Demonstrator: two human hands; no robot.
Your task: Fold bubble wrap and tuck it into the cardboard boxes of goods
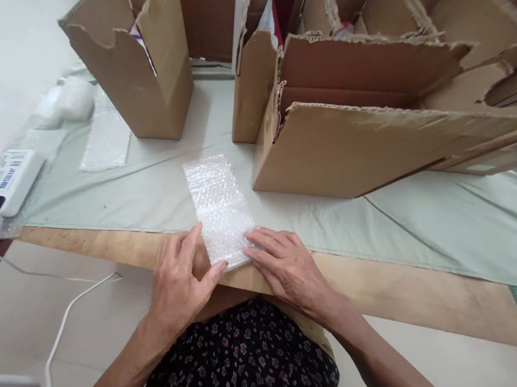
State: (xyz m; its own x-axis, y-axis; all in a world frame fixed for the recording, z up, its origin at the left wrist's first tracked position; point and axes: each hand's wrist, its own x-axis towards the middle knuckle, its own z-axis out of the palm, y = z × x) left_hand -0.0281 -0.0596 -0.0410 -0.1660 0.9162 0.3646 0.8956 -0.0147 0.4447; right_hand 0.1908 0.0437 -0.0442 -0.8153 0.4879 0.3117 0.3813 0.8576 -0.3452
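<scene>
A flat rectangular piece of bubble wrap (219, 203), perhaps a bag, lies over the cloth with its near end at the table's front edge. My left hand (178, 278) holds its near left corner, the thumb on the near edge and the index fingertip at the left side. At the near right corner, my right hand (289, 264) grips the same piece with its fingers on top; its thumb is mostly hidden. Whether anything is inside the wrap, I cannot tell.
A tall cardboard box (141, 74) stands behind the wrap. Larger cut cardboard boxes (354, 145) with dividers fill the right. More bubble wrap (105, 136) lies at the left, near a white device (8, 181) whose cable (50, 275) hangs off the table.
</scene>
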